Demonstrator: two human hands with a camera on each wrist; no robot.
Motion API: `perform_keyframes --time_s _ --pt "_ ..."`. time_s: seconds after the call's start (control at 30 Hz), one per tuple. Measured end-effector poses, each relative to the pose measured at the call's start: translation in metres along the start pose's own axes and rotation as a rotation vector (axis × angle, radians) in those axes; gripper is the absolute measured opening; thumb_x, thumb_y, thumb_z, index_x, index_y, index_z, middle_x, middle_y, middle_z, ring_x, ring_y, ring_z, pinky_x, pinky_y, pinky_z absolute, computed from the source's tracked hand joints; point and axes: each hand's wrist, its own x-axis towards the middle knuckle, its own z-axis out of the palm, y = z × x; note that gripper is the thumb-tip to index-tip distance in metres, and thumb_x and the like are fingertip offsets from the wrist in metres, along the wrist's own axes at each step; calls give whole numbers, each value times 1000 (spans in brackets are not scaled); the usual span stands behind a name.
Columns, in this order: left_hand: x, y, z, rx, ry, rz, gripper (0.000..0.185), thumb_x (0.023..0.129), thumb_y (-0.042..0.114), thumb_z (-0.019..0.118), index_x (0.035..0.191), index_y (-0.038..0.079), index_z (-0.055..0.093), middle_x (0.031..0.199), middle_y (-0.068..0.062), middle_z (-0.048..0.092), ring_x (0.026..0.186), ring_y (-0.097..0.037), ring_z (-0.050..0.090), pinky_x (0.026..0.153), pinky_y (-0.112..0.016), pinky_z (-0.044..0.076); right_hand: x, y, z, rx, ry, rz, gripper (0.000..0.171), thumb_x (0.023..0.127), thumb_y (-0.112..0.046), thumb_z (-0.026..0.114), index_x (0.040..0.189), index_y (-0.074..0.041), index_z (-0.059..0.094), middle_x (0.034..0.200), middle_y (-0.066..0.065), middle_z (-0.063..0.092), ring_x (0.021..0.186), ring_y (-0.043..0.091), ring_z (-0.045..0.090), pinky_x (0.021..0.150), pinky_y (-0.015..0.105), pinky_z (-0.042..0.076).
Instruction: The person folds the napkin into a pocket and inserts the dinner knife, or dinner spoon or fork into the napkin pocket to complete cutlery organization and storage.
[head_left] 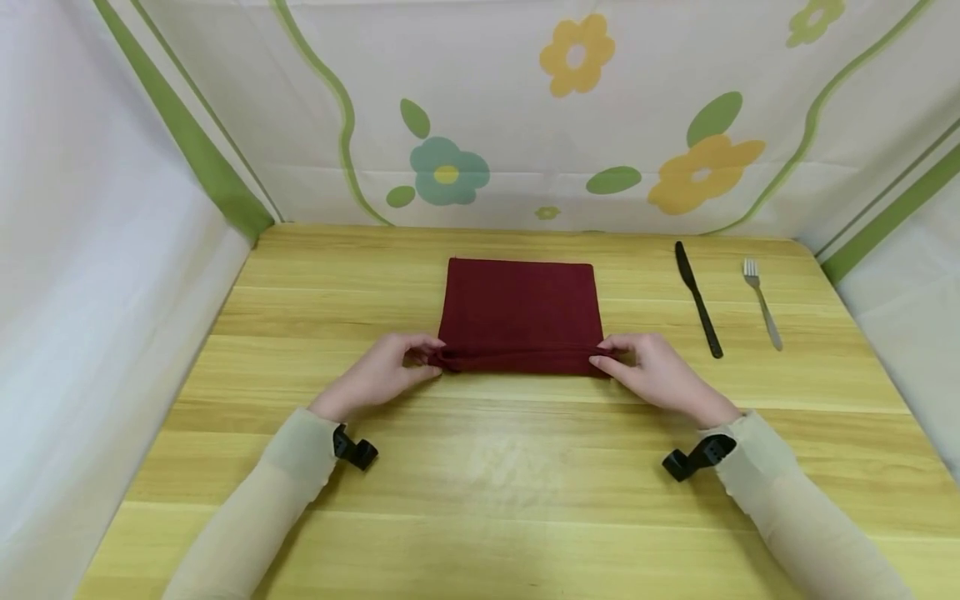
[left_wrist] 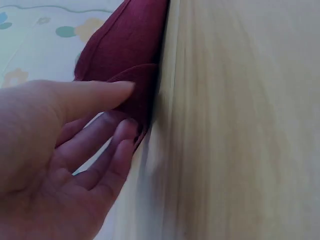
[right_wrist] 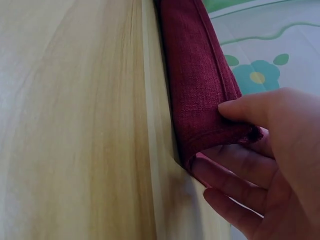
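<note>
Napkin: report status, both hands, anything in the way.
Left hand and right hand each pinch a near corner of the napkin. Near edge rolled, rest flat on table. Knife, fork lie off right, clear.

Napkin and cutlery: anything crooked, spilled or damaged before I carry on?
Nothing stands out. The maroon napkin lies square on the wooden table, its near edge rolled up evenly and pinched by the left hand and right hand. The black knife and fork lie side by side, apart, to its right.
</note>
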Motion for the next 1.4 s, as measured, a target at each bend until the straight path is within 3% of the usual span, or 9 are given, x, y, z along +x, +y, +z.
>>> perform_keyframes --time_s 0.2,0.37,0.47,0.63,0.8,0.97,1.2,1.4 --pt "2 4 -2 -83 37 8 12 96 11 74 106 14 79 103 4 74 96 -17 66 85 -37 55 -4 1 0 44 7 0 8 100 -24 69 99 -18 75 91 -7 70 84 14 62 66 30 49" --pt "3 6 -3 -88 29 -20 8 98 20 73 101 17 79 97 4 72 89 -17 63 76 -36 54 -6 1 1 79 6 29 13 102 -24 67 108 -15 73 100 -2 71 92 17 65 73 33 52" --pt "7 5 -1 -44 58 -34 15 100 27 69 103 13 75 96 1 70 89 -19 61 76 -36 52 -1 4 1 87 32 48 19 103 -23 64 116 -10 70 106 2 71 95 20 66 75 33 52" --pt "18 2 3 17 90 -79 29 103 32 65 115 6 68 95 -2 67 91 -21 60 82 -39 49 12 11 2 82 45 92 23 105 -24 61 121 -8 66 99 6 68 81 21 59 69 31 47" --pt "30 2 3 18 86 -127 34 103 29 65 124 3 66 80 -2 63 70 -17 53 75 -36 47 23 14 1 67 17 157 27 104 -26 63 121 -6 66 89 7 56 72 20 49 63 31 41" --pt "37 4 3 10 87 -169 30 103 28 64 120 3 64 64 -2 50 53 -14 37 60 -33 38 33 12 0 75 7 205 26 103 -24 65 117 -2 65 78 6 54 62 17 44 59 30 37" --pt "43 6 4 79 97 -203 30 105 29 62 120 3 61 64 -1 48 53 -13 36 57 -32 36 38 14 -1 60 29 226 26 102 -26 66 113 -2 66 75 6 60 58 17 51 60 30 42" --pt "47 7 5 159 110 -193 24 106 27 59 117 5 61 65 -3 47 56 -16 39 57 -33 35 43 16 0 61 35 237 27 102 -29 66 110 -3 65 71 5 63 54 21 60 64 32 48"
